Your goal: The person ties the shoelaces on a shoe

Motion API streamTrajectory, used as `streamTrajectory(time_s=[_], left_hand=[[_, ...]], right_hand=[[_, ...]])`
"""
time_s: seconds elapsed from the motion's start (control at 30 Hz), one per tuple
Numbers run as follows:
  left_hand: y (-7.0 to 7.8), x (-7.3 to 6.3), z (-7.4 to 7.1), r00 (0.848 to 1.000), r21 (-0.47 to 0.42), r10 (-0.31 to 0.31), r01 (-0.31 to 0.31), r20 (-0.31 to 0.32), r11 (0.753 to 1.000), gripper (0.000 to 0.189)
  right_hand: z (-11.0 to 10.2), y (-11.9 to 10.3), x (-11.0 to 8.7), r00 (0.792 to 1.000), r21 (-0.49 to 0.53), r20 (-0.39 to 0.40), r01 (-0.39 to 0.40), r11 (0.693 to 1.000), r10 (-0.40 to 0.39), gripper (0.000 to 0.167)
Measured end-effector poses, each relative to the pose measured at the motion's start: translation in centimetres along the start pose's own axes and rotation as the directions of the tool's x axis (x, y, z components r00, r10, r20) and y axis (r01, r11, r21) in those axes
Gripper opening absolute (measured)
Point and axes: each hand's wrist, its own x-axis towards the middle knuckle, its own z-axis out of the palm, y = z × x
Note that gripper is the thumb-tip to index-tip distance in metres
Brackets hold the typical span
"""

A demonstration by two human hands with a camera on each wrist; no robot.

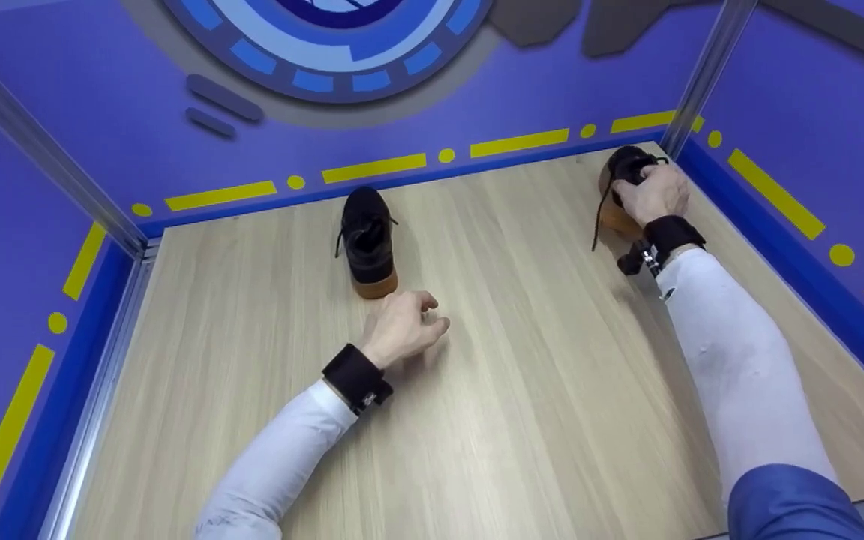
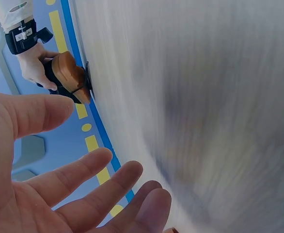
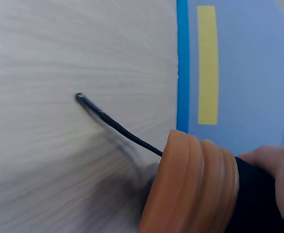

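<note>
At the far right corner of the table, my right hand point(image 1: 655, 193) grips a black shoe point(image 1: 618, 169) with a tan sole. In the right wrist view the tan sole point(image 3: 193, 187) shows large, and one black lace point(image 3: 125, 132) trails from the shoe over the wood. A matching black shoe point(image 1: 366, 232) stands left of the middle, toe toward the back wall and heel toward me. Just in front of its heel is my left hand point(image 1: 402, 326), holding nothing. Its fingers point(image 2: 91, 208) are spread and loosely bent in the left wrist view.
The light wooden table point(image 1: 252, 375) ends at a blue back wall point(image 1: 372, 142) with yellow dashes. A side wall point(image 1: 799, 217) stands close to the right arm, and another wall point(image 1: 34, 247) with a metal rail borders the left.
</note>
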Motion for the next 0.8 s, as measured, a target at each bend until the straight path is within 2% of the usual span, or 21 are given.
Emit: streamTrajectory(time_s=[0.23, 0.43, 0.6, 0.8], left_hand=[[0.1, 0.0, -0.1, 1.000, -0.008, 0.017, -0.017, -0.006, 1.000, 0.043], [0.4, 0.1, -0.4, 1.000, -0.004, 0.012, -0.012, -0.010, 1.000, 0.043], [0.6, 0.4, -0.7, 1.000, 0.001, 0.019, -0.019, -0.018, 1.000, 0.044], [1.4, 0.7, -1.1, 0.998, -0.024, 0.042, -0.043, -0.037, 0.999, 0.043]], right_hand=[[0.0, -1.3, -1.2, 0.994, 0.028, -0.061, 0.091, 0.995, -0.089, 0.041], [0.2, -3.0, -2.6, 0.975, 0.056, -0.103, 0.204, 0.977, -0.197, 0.043], [0.8, -4.5, -3.9, 0.949, 0.085, -0.138, 0.295, 0.952, -0.282, 0.043], [1.8, -6.5, -5.8, 0.904, 0.132, -0.145, 0.421, 0.898, -0.402, 0.045]])
